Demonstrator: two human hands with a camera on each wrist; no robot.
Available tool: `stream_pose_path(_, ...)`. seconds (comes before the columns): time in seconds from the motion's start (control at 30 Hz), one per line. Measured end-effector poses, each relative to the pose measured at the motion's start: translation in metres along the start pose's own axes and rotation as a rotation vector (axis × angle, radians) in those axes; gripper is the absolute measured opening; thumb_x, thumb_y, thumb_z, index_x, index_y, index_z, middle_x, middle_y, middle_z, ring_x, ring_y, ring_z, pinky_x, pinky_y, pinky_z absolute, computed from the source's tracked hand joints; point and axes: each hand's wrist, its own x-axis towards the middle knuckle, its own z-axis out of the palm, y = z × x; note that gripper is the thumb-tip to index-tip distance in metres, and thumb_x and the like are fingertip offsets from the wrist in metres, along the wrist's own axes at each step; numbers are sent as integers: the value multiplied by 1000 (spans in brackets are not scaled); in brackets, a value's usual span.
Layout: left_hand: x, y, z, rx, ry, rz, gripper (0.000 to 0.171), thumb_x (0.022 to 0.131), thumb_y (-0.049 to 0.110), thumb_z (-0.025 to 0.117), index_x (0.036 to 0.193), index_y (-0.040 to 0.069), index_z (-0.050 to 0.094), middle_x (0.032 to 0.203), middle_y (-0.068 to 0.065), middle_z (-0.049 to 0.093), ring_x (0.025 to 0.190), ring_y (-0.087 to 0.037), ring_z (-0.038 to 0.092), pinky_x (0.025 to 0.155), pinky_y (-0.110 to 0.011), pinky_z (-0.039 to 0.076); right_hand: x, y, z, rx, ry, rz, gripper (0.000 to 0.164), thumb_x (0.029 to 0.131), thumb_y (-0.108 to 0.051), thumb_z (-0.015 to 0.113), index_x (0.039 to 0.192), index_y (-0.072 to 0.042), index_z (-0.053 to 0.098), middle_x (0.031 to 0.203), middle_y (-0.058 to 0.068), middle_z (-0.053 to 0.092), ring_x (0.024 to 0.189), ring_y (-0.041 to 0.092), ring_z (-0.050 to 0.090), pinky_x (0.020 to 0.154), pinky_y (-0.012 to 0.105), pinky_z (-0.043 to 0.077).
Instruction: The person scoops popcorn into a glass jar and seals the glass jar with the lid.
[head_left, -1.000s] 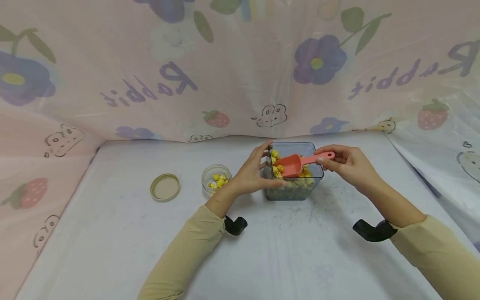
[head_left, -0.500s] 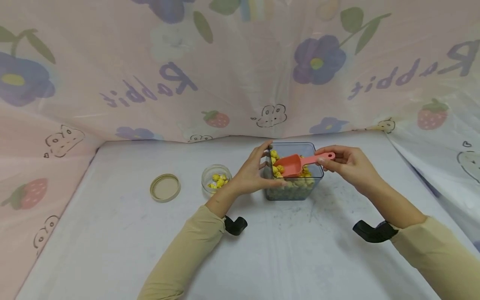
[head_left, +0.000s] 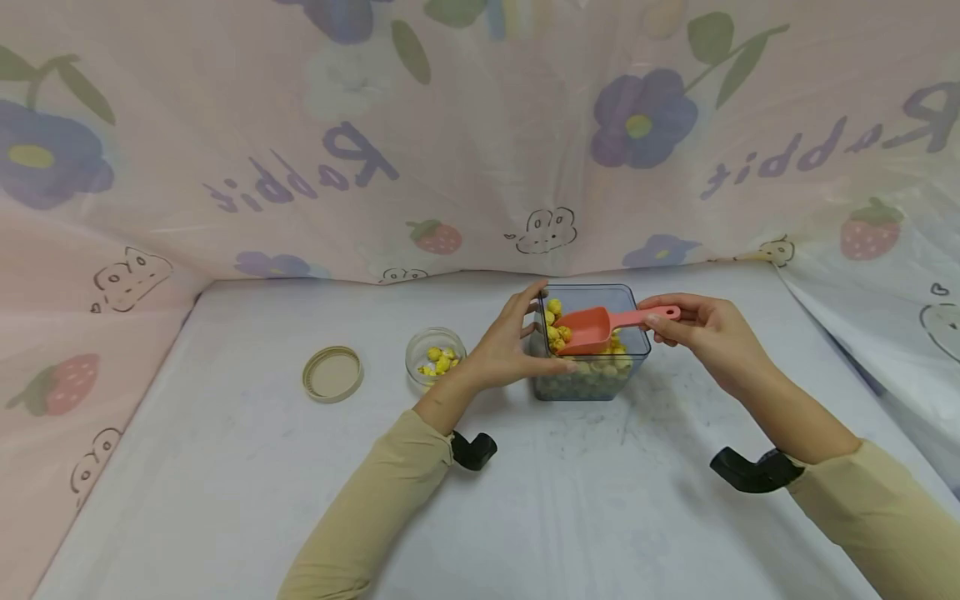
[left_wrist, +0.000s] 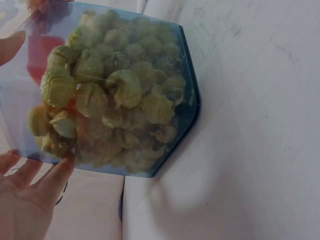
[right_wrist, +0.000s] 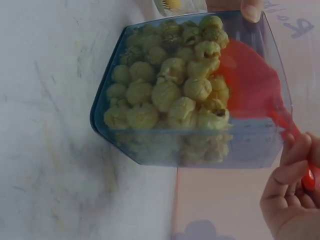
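Note:
A clear bluish plastic container (head_left: 581,383) with yellow popcorn (right_wrist: 165,95) inside stands upright on the white table. My left hand (head_left: 510,346) holds its left side, thumb along the front and fingers spread toward the back. In the left wrist view those fingers press the see-through wall. By its handle, my right hand (head_left: 708,337) pinches a coral-red scoop (head_left: 587,330). The scoop's bowl lies inside the container, among the top pieces of popcorn, and its handle crosses the right rim. Through the wall, the right wrist view shows the bowl beside the popcorn.
Left of the container stands a small round clear jar (head_left: 416,350) with several popcorn pieces in it, partly behind my left wrist. Farther left a beige round lid (head_left: 332,375) lies on the table. A printed pink curtain (head_left: 480,167) rises behind the table's back edge.
The scoop and my right hand have shifted slightly to the right, the bowl staying inside the container. My left hand keeps its hold on the container.

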Motion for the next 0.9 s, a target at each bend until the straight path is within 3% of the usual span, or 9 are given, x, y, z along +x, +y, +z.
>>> stream_pose_path(0.3,1,-1,1,-8,7,5,107,73,22,85,154,26,13,153,-2,23,140,-22,31,111,-34,37,0,8,-4,31,-2,11,31,95,-19,61,120,-2,59,87,-13,63,75,3,61,70,15,52)
stream_pose_path(0.57,1,0,1,-15,7,2,107,73,22,85,153,27,14,153,-2,23,140,-23,31,111,-34,37,-1,15,-5,340,-48,0,14,92,-11,64,103,-17,69,87,-7,64,73,6,60,67,14,51)
stream_pose_path(0.9,0,0,1,-14,5,-11,108,73,22,85,153,28,13,154,-3,22,140,-24,32,111,-33,37,-4,19,-7,487,-81,-8,18,93,-4,60,103,-16,69,89,-4,69,74,8,60,68,14,52)
